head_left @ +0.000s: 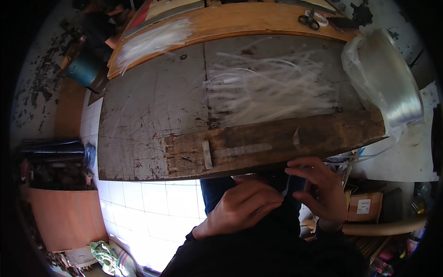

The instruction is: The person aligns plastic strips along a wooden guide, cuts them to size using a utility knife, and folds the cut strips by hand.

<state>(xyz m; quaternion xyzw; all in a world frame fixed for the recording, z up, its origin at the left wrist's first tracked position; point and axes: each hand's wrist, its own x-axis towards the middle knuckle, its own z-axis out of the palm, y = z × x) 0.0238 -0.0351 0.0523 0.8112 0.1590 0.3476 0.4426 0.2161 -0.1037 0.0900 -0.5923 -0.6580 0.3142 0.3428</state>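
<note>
Just off the bench's (138, 115) near edge, right of its middle, my left hand (249, 201) is closed, thumb against curled fingers, pinching a narrow, translucent whitish plastic strip (286, 187); its lower end is hidden. My right hand (321, 190) is half open, fingers curved; whether its fingertips touch the strip I cannot tell. Toward the bench's far right corner, loose, clear plastic strips (277, 87) blur together, individual ends indistinct.
</note>
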